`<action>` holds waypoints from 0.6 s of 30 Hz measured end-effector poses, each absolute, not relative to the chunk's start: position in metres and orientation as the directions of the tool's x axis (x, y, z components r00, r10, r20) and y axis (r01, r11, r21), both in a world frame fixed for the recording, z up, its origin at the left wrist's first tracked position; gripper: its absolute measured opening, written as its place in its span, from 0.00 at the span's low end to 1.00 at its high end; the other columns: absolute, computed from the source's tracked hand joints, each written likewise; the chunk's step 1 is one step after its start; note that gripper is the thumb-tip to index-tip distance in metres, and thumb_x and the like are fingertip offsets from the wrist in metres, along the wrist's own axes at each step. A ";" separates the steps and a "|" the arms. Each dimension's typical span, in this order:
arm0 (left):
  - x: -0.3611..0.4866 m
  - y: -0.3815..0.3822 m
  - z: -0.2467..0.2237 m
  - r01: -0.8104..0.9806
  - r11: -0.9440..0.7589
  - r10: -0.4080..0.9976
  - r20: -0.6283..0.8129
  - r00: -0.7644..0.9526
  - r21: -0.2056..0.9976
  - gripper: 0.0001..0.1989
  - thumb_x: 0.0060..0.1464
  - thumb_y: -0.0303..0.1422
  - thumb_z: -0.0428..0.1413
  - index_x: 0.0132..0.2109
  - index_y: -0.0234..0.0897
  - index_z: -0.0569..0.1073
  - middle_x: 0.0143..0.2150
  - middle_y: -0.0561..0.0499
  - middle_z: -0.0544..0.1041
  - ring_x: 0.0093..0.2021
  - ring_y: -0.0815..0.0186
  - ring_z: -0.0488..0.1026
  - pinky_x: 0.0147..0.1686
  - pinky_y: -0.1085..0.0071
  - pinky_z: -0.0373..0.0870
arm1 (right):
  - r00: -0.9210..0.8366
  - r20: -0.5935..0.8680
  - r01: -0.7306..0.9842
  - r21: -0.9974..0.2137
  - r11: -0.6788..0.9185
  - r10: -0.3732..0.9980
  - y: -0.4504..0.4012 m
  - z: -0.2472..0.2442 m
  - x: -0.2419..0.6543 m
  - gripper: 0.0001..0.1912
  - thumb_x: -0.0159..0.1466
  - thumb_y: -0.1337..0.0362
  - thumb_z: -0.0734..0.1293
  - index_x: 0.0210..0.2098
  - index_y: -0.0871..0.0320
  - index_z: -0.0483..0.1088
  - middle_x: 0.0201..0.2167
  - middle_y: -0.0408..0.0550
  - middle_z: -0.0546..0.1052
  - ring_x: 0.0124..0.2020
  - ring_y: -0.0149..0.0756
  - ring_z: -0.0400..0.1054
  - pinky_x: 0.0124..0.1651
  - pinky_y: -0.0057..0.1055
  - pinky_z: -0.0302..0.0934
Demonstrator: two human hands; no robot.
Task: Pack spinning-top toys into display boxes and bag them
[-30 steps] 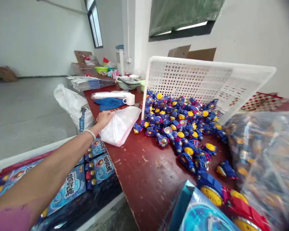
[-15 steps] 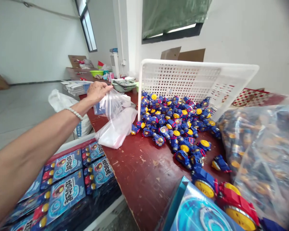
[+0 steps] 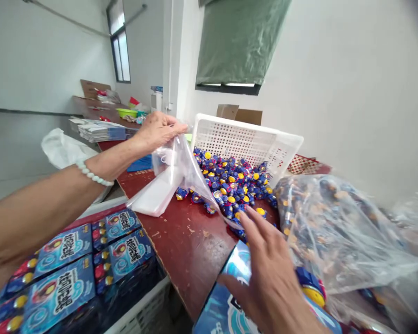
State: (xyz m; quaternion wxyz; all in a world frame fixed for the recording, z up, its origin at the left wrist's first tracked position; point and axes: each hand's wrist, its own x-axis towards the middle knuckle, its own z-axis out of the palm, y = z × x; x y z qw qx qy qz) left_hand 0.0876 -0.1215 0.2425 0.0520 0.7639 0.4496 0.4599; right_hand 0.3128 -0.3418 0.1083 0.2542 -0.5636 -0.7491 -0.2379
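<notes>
My left hand [image 3: 162,127] pinches the top of a clear plastic bag [image 3: 191,167] and holds it up over the table. The bag's lower end trails to the right, towards my right hand [image 3: 268,269]. That hand has its fingers apart, above a blue printed box [image 3: 218,299]; whether it touches the box I cannot tell. Under the raised bag lies a stack of flat clear bags [image 3: 156,192]. Small blue and yellow toy figures [image 3: 226,178] are heaped just beyond. One larger blue figure [image 3: 310,283] shows beside my right hand, partly covered.
A white perforated basket [image 3: 237,134] lies tipped behind the heap. On the right bulges a big clear sack [image 3: 320,222] of figures. Packed blue boxes [image 3: 61,260] fill a crate below the table's left edge. Stacked papers [image 3: 97,130] sit at the far left.
My left hand has lifted the clear bag up and to the right, off the stack. My right hand has come into view over the blue box. The view has shifted.
</notes>
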 end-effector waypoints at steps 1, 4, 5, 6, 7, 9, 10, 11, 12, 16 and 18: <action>0.092 -0.129 0.248 0.628 -0.597 0.737 0.651 0.183 0.499 0.18 0.52 0.43 0.54 0.22 0.34 0.70 0.16 0.54 0.64 0.19 0.71 0.58 0.23 0.72 0.51 | -0.229 0.640 0.966 0.055 0.254 0.733 -0.332 0.114 0.309 0.40 0.57 0.60 0.70 0.65 0.61 0.53 0.62 0.61 0.60 0.59 0.56 0.56 0.55 0.51 0.57; 0.099 -0.143 0.261 0.635 -0.616 0.722 0.657 0.217 0.467 0.19 0.53 0.42 0.53 0.21 0.34 0.69 0.16 0.53 0.65 0.20 0.70 0.61 0.24 0.71 0.54 | -0.104 0.580 0.965 -0.138 0.224 0.808 -0.298 0.132 0.303 0.16 0.60 0.66 0.64 0.48 0.57 0.71 0.44 0.54 0.76 0.46 0.51 0.67 0.48 0.48 0.60; 0.100 -0.143 0.264 0.650 -0.614 0.719 0.657 0.226 0.448 0.18 0.53 0.42 0.53 0.22 0.34 0.69 0.18 0.52 0.66 0.22 0.69 0.63 0.26 0.71 0.55 | -0.033 0.556 0.937 -0.272 0.219 0.831 -0.291 0.139 0.304 0.10 0.62 0.64 0.63 0.41 0.58 0.73 0.36 0.51 0.77 0.39 0.46 0.69 0.43 0.44 0.61; 0.100 -0.141 0.265 0.672 -0.604 0.719 0.656 0.228 0.428 0.18 0.54 0.43 0.52 0.24 0.35 0.71 0.20 0.51 0.69 0.24 0.67 0.65 0.28 0.70 0.57 | 0.036 0.521 0.871 -0.434 0.229 0.853 -0.287 0.145 0.306 0.09 0.63 0.62 0.62 0.35 0.58 0.72 0.29 0.49 0.76 0.33 0.42 0.69 0.40 0.41 0.62; 0.100 -0.138 0.266 0.699 -0.587 0.723 0.654 0.224 0.409 0.17 0.54 0.44 0.52 0.29 0.35 0.73 0.24 0.49 0.72 0.28 0.64 0.68 0.30 0.69 0.60 | 0.096 0.469 0.754 -0.610 0.244 0.878 -0.287 0.151 0.309 0.11 0.63 0.59 0.62 0.33 0.58 0.71 0.25 0.46 0.74 0.28 0.38 0.68 0.36 0.37 0.63; 0.101 -0.133 0.264 0.752 -0.537 0.730 0.657 0.189 0.381 0.19 0.55 0.46 0.50 0.43 0.37 0.73 0.35 0.46 0.76 0.37 0.58 0.71 0.38 0.65 0.63 | 0.177 0.299 0.379 -0.900 0.216 0.938 -0.294 0.163 0.314 0.12 0.60 0.55 0.65 0.36 0.58 0.69 0.22 0.42 0.71 0.22 0.32 0.65 0.29 0.30 0.63; 0.102 -0.133 0.262 0.771 -0.516 0.720 0.676 0.156 0.372 0.21 0.57 0.47 0.49 0.50 0.38 0.70 0.41 0.44 0.75 0.42 0.55 0.71 0.42 0.62 0.63 | 0.196 0.200 0.178 -0.970 0.165 0.960 -0.300 0.167 0.316 0.13 0.59 0.56 0.67 0.38 0.58 0.69 0.21 0.40 0.70 0.20 0.30 0.65 0.27 0.28 0.63; 0.104 -0.137 0.258 0.782 -0.507 0.693 0.711 0.121 0.362 0.24 0.58 0.47 0.48 0.55 0.38 0.66 0.47 0.42 0.74 0.46 0.52 0.70 0.45 0.59 0.62 | 0.214 0.106 0.004 -0.994 0.108 0.971 -0.306 0.171 0.318 0.13 0.57 0.59 0.67 0.40 0.57 0.67 0.20 0.38 0.69 0.19 0.29 0.64 0.25 0.27 0.63; 0.108 -0.145 0.254 0.782 -0.518 0.647 0.757 0.094 0.346 0.25 0.59 0.46 0.47 0.58 0.37 0.63 0.51 0.40 0.71 0.50 0.51 0.68 0.48 0.57 0.61 | 0.236 0.031 -0.132 -0.989 0.064 0.971 -0.311 0.174 0.320 0.13 0.56 0.63 0.67 0.42 0.56 0.66 0.19 0.36 0.68 0.17 0.28 0.63 0.23 0.26 0.64; 0.132 -0.210 0.222 0.577 -0.765 0.447 0.881 0.155 0.287 0.21 0.57 0.44 0.51 0.52 0.35 0.64 0.46 0.43 0.71 0.46 0.57 0.69 0.47 0.62 0.63 | 0.324 -0.038 -0.382 -0.919 0.094 0.945 -0.318 0.182 0.327 0.09 0.54 0.74 0.62 0.34 0.58 0.64 0.17 0.36 0.68 0.16 0.28 0.64 0.21 0.24 0.65; 0.150 -0.247 0.198 0.342 -0.856 0.499 0.790 0.356 0.386 0.20 0.50 0.45 0.57 0.45 0.39 0.65 0.37 0.50 0.72 0.37 0.62 0.71 0.39 0.66 0.67 | 0.341 -0.018 -0.419 -0.898 0.135 0.940 -0.318 0.189 0.330 0.07 0.54 0.75 0.60 0.31 0.59 0.63 0.19 0.39 0.70 0.16 0.27 0.64 0.21 0.24 0.66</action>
